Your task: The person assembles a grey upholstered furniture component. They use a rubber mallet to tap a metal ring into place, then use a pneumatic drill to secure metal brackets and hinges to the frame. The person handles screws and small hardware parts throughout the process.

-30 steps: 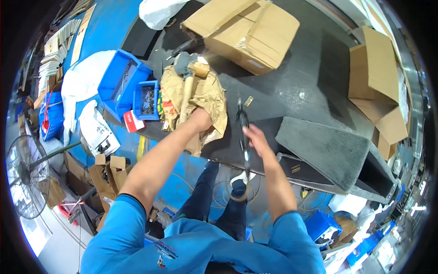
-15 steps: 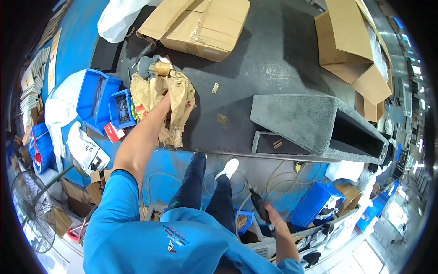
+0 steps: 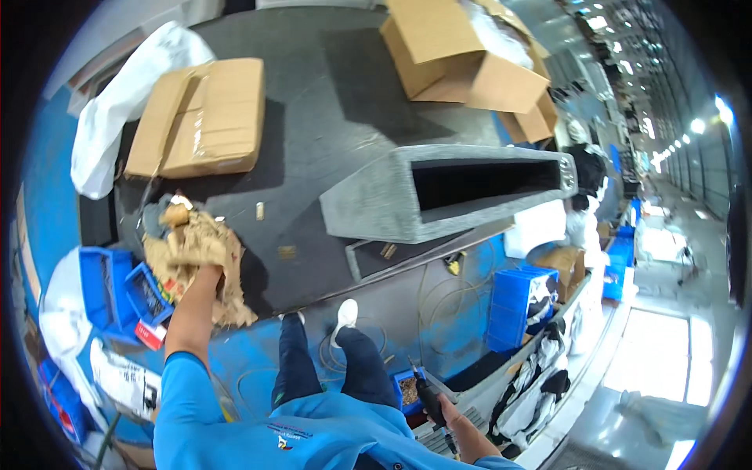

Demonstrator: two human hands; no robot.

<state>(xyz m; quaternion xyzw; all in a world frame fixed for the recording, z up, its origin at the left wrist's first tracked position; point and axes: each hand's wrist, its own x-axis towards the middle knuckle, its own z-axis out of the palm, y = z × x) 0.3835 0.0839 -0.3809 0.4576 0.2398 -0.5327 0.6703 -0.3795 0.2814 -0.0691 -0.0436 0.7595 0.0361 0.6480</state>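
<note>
At the table's (image 3: 305,117) left edge I count two blue bins (image 3: 95,291), then one red-and-white box (image 3: 150,335), its lettering blurred. Near the front-left corner, crumpled brown paper (image 3: 229,274) hides most of the left hand (image 3: 209,274); its grip I cannot tell. Beyond the front edge, the right hand (image 3: 449,412) clasps one black tool (image 3: 431,399).

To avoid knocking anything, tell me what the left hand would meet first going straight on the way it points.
Probably the crumpled brown paper: the left hand is at its folds, partly hidden, so depth is unclear.
</note>
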